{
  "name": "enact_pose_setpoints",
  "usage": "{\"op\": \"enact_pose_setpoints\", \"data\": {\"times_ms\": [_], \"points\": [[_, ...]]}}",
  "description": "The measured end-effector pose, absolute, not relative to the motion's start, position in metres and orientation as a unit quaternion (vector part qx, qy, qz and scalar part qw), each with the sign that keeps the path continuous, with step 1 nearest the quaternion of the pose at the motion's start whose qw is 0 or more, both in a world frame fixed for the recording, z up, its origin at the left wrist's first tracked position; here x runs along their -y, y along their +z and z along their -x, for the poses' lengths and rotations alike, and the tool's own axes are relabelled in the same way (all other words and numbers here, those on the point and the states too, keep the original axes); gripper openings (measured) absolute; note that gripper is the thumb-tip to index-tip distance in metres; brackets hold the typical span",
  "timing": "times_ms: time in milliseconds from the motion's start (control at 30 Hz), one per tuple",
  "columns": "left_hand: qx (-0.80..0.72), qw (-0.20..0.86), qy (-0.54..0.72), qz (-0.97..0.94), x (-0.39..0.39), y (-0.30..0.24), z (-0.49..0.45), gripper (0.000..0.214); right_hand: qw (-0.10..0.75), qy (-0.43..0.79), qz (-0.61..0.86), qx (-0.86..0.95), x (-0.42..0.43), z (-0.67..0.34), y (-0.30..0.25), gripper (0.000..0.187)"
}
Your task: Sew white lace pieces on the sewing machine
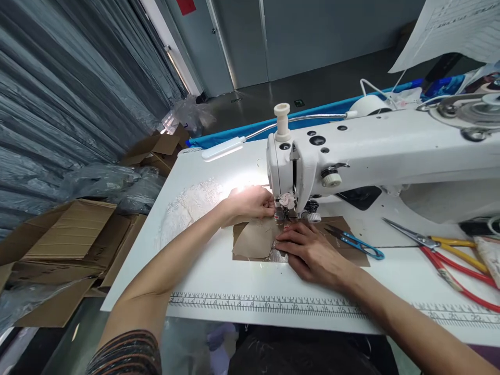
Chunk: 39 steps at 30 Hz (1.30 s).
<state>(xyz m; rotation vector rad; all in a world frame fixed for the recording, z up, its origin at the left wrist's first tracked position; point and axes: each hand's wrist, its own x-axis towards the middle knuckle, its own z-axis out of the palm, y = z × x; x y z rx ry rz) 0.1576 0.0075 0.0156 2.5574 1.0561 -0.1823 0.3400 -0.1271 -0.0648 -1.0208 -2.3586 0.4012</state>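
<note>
I see blue thread snips (357, 242) on the white table (219, 281), tips pointing left; yellow- & red-handled shears (427, 240) lie to their right. Printed ruler strip (273, 303) runs along the near edge. Gooseneck lamp (222, 150) lit at back, white lace (191, 205) just below it. Floor, left: open cardboard boxes (66, 234), w/ grey plastic sheeting (58, 94) behind. Paper sheet (449, 31) top right.

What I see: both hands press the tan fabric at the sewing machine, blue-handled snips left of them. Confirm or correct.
Wrong side: in the head view the blue-handled snips lie right of the right hand, not left. The left hand and right hand do press the tan fabric at the sewing machine.
</note>
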Motion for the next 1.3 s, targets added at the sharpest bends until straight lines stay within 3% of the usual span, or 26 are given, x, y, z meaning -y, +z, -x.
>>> {"op": "enact_pose_setpoints", "data": {"times_ms": [367, 633, 1067, 1300], "points": [[-0.353, 0.125, 0.037, -0.927, 0.005, 0.008, -0.153, 0.032, 0.262, 0.153, 0.373, 0.877, 0.126, -0.342, -0.067, 0.033], [-0.303, 0.179, 0.077, -0.933, 0.005, -0.020, -0.161, 0.012, 0.262, 0.137, 0.369, 0.881, 0.128, -0.342, -0.064, 0.032], [-0.374, -0.009, 0.134, -0.918, 0.033, -0.029, -0.166, 0.019, 0.241, 0.036, 0.449, 0.859, 0.129, -0.343, -0.055, 0.024], [-0.393, 0.091, 0.181, -0.897, 0.029, -0.045, -0.160, 0.019, 0.262, 0.092, 0.457, 0.845, 0.127, -0.352, -0.062, 0.028]]}}
